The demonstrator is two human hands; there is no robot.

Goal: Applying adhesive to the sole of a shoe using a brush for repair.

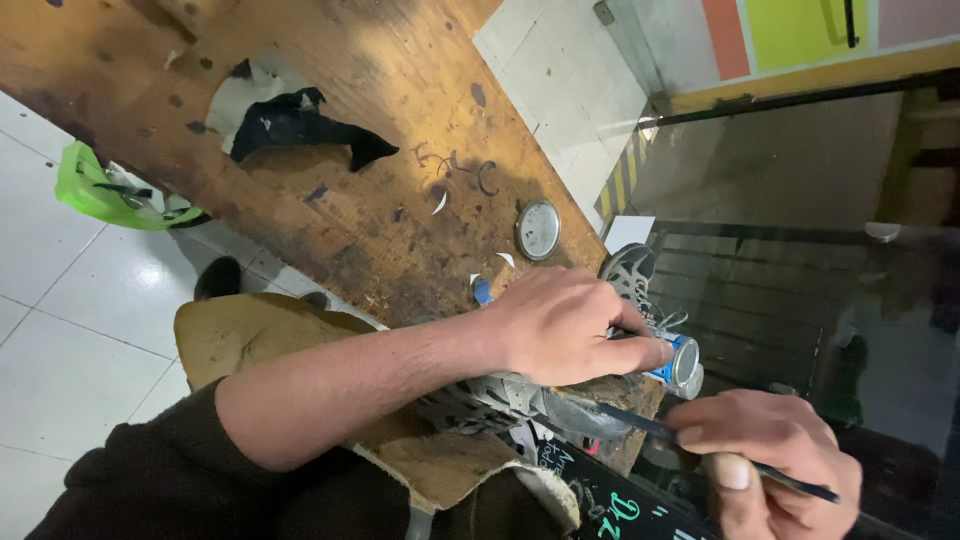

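Worn wooden workbench (pixel 330 200): left hand (pixel 560 325) clasps a small blue tin (pixel 678 360) steady atop a shoe (pixel 560 400), while right hand (pixel 770 455) pinches a thin brush (pixel 700 445) toward the sole.

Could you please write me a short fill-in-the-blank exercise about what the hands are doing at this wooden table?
1. The left hand grips a small blue ____.
2. The right hand holds a thin ____.
3. A round metal lid lies on the ____ table.

Missing words: can; brush; wooden
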